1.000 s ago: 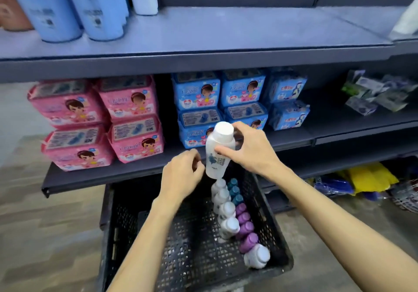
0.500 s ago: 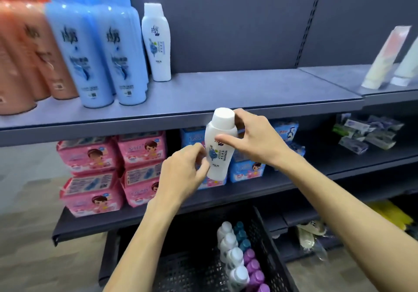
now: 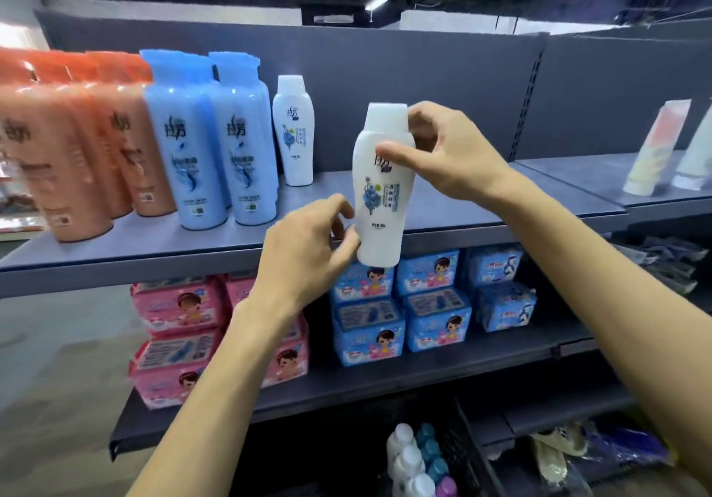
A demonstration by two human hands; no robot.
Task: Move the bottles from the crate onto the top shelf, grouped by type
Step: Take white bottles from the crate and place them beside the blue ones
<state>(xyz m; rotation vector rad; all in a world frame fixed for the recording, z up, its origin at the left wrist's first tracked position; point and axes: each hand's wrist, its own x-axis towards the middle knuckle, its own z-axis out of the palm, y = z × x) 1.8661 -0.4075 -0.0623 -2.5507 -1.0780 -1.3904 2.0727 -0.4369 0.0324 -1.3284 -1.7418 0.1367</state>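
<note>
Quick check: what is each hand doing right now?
Left hand: curled fingers pinch the white bottle low on its side.
Right hand: grips the same bottle just below its cap.

Held bottle [image 3: 379, 204]: upright, just before the front edge of the top shelf [image 3: 443, 204].
Right hand [image 3: 450, 154]: grips the held bottle's upper part.
Left hand [image 3: 304, 250]: fingers touch its lower left side.
Small bottle [image 3: 293, 130]: on the top shelf, toward the back.
Tall bottles [image 3: 208, 142]: on the top shelf's left part, beside the small bottle.
Packs [image 3: 400, 304]: stacked one level beneath the top shelf.
Crate [image 3: 458, 454]: far below the top shelf, bottles inside.
</note>
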